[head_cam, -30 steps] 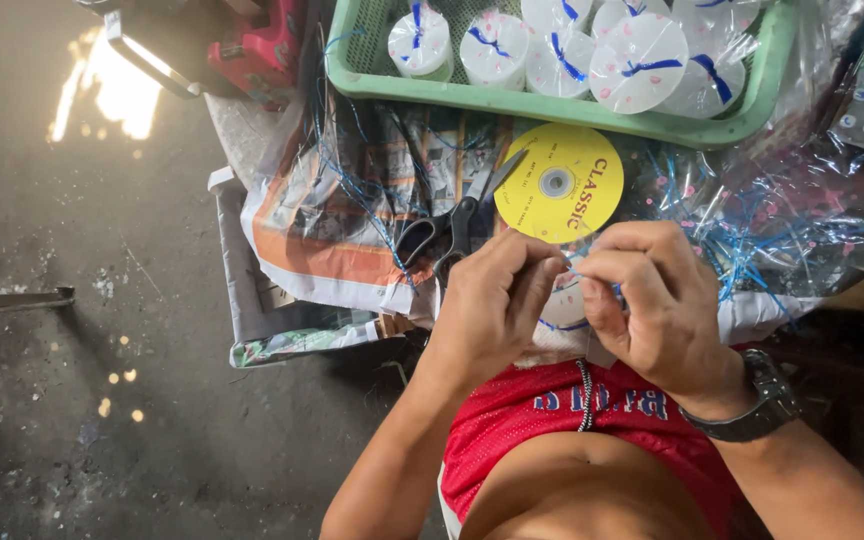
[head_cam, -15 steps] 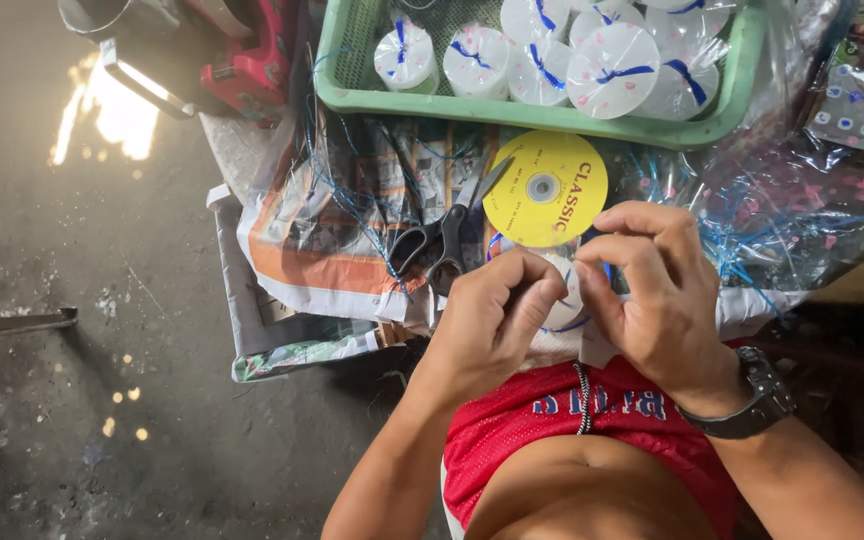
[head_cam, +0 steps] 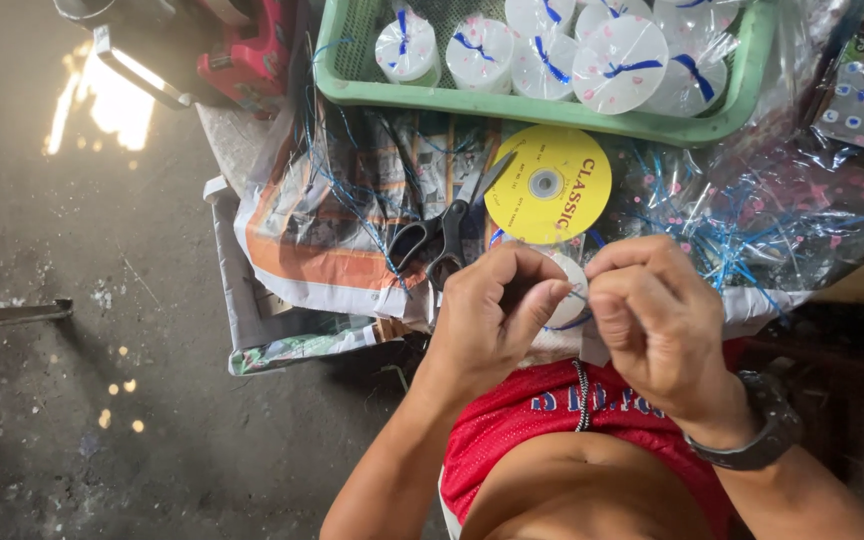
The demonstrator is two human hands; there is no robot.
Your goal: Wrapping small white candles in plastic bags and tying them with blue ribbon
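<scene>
Both hands meet just above the lap: the left hand (head_cam: 497, 310) and the right hand (head_cam: 652, 315) each keep a pinching grip on a small round white packet (head_cam: 564, 292) wrapped in clear film, caught between them with a thin blue ribbon (head_cam: 574, 322) looped under it – the left covers more of it. Just beyond the grips lie a yellow disc (head_cam: 549, 185) and black scissors (head_cam: 442, 232) on the newspaper-covered bench (head_cam: 302, 215), and farther off a green basket (head_cam: 537, 112) of tied packets
</scene>
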